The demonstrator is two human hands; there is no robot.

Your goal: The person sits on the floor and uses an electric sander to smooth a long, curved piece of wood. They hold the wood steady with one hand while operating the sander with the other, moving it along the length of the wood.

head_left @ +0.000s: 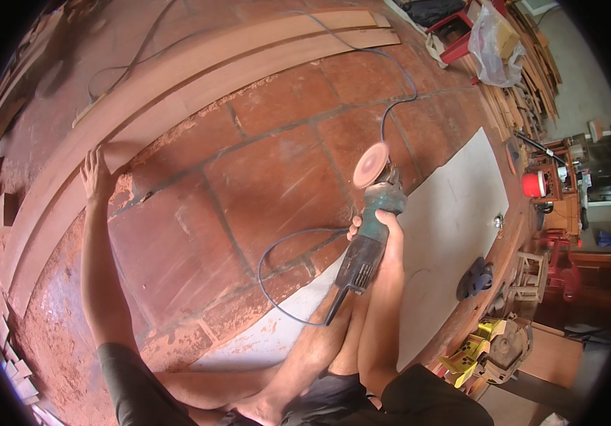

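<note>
So the long wooden board (177, 106) curving across the floor is my reference here (fisheye bend, pretty sure it's straight irl). The left hand (93, 175) is at its near edge, arm stretched right out, fingers laid flat and not wrapped round anything; looks to me like it's there to steady the board or feel the surface, though I can't tell how hard it's pressing. The right hand (392, 238) is clamped around the body of the angle grinder (373, 226), thumb on one side, fingertips on the other. The grinder's on the person's side of the board, well apart from it, up over the lap. Probably held that way so the disc (371, 165) sits clear of both the legs and the wood. Long axis runs from the tail, down by the knees, up and slightly away to the right, so the head end points away from the person. Disc face is turned roughly toward the board. Can't tell if it's spinning. The cord (260, 266) loops out from the tail toward the board.
</note>
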